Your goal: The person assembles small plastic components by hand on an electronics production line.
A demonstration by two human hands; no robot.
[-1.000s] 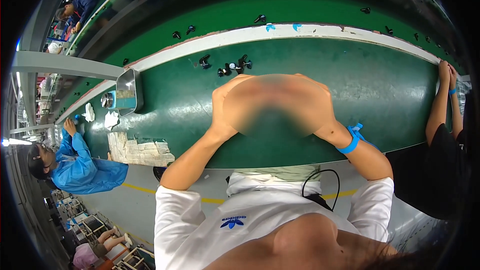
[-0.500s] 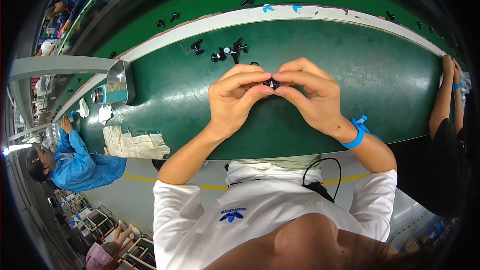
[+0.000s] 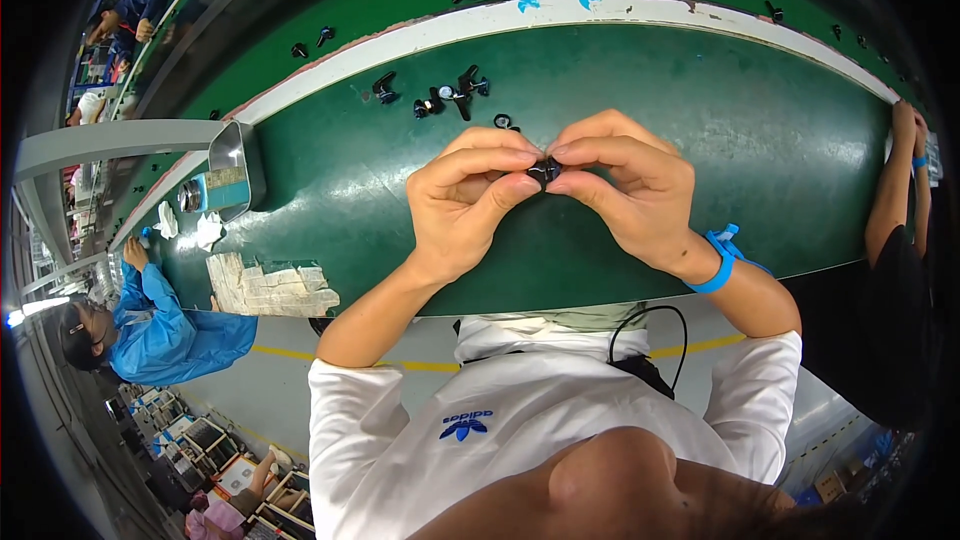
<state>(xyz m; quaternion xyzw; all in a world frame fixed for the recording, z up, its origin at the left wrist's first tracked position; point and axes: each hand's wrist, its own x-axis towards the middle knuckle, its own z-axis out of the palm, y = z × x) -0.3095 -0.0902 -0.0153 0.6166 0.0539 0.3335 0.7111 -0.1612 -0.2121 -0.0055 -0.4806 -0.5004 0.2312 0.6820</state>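
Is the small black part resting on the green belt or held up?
Held up: both hands pinch the small black part above the green belt.

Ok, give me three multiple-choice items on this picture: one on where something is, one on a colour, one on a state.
1. Where does the cluster of small black parts lie?
A. on the green belt beyond the hands
B. in the metal tray
C. on the floor

2. What colour is the wristband on the right wrist?
A. red
B. blue
C. yellow

3. How is the small black part held?
A. lying loose on the belt
B. in the left hand alone, the right hand away
C. pinched between the fingertips of both hands

Answers:
1 A: the cluster sits on the green belt near its white edge strip, past the hands.
2 B: the band is bright blue.
3 C: the left hand and right hand meet at the part, fingertips closed on it.
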